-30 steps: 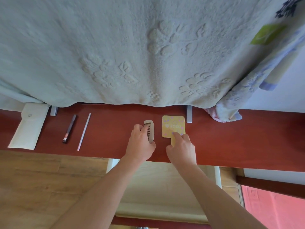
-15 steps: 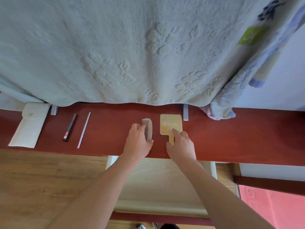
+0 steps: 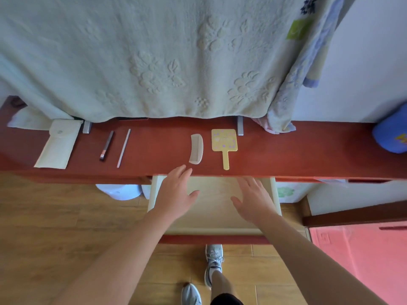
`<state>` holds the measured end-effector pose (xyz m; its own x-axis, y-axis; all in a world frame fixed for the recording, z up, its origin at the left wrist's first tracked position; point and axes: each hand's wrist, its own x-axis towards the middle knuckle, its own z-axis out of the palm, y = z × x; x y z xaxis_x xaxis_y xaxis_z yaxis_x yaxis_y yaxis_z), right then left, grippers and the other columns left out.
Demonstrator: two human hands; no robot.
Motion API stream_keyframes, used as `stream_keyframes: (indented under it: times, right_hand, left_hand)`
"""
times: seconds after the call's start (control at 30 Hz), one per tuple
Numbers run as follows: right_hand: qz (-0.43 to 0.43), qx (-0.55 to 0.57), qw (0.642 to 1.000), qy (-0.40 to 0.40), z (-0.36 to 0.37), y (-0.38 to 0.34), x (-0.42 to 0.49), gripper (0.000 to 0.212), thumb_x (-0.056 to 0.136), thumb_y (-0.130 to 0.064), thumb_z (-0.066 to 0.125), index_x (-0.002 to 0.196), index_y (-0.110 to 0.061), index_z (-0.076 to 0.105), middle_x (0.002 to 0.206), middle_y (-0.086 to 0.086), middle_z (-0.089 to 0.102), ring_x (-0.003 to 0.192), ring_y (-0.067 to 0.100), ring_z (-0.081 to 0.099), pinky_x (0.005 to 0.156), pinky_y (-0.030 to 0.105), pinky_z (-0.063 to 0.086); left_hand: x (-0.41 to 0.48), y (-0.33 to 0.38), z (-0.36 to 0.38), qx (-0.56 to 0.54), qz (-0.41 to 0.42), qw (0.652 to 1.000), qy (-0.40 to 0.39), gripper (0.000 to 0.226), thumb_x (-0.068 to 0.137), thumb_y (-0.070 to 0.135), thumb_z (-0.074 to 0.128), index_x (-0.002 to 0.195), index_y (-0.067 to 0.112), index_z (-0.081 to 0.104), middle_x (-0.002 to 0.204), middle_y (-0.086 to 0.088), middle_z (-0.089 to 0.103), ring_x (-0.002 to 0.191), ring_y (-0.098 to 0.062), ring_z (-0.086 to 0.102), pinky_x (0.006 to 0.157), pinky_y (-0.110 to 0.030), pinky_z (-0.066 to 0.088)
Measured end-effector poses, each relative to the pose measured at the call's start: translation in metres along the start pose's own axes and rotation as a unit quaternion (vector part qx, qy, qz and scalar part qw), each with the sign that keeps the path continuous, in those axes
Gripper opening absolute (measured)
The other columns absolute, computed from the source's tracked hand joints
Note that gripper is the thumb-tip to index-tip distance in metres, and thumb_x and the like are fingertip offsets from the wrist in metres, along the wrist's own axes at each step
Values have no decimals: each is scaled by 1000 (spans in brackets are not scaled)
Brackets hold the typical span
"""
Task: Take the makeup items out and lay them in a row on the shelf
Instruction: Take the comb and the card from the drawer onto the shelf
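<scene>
On the red-brown shelf (image 3: 286,155) lie, from left to right, a white pouch (image 3: 58,144), a dark slim tube (image 3: 106,145), a thin pale stick (image 3: 123,148), a beige comb (image 3: 196,149) and a yellow hand mirror (image 3: 224,143). My left hand (image 3: 176,194) hovers just below the comb, fingers spread and holding nothing. Below the mirror's handle, my right hand (image 3: 253,199) is likewise spread and holds nothing. Both hands are in front of the shelf's near edge, apart from the items.
A pale green blanket (image 3: 154,56) hangs over the back of the shelf, with a patterned cloth (image 3: 293,89) at its right. A blue cap (image 3: 391,134) sits at the shelf's far right. Below are a pale open drawer (image 3: 215,216), wooden floor and my feet.
Both hands have let go of the comb and the mirror and pulled back off the shelf toward me, fingers now spread. The comb and mirror stay lying on the shelf.
</scene>
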<state>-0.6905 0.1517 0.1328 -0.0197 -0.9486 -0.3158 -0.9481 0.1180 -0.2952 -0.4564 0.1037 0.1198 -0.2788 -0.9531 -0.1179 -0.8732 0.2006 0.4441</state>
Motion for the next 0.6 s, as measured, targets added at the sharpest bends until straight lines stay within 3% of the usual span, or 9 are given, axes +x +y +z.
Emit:
stream_keyframes:
  times: [0.17,0.37,0.5,0.6]
  right_hand:
    - [0,-29,1000,4,24,11,-51,58,94,-47,49,143,-20,35,145,0,39,126,24,40,105,36,37]
    - [-14,-52,999,-8,54,21,-89,58,96,-50,45,145,-22,32,152,-1,31,136,22,32,109,36,30]
    - [-16,-63,998,-18,70,29,-102,57,97,-49,42,146,-22,32,156,-2,27,142,20,25,113,35,26]
    - [-21,-63,998,-9,80,32,-108,48,97,-43,47,141,-22,43,151,1,37,139,22,32,111,36,31]
  left_hand:
    - [-59,-14,10,38,39,998,-43,76,90,53,60,152,18,32,160,-1,27,148,-20,22,118,-35,21]
    - [-106,-28,32,78,73,992,-72,78,91,61,54,153,22,29,161,1,23,149,-18,19,120,-37,17]
    - [-121,-34,42,92,76,990,-71,71,91,54,58,150,21,38,158,-1,33,146,-22,29,118,-39,24]
    - [-127,-38,47,85,72,992,-60,58,89,43,68,139,16,55,142,-2,54,133,-23,48,111,-37,38]
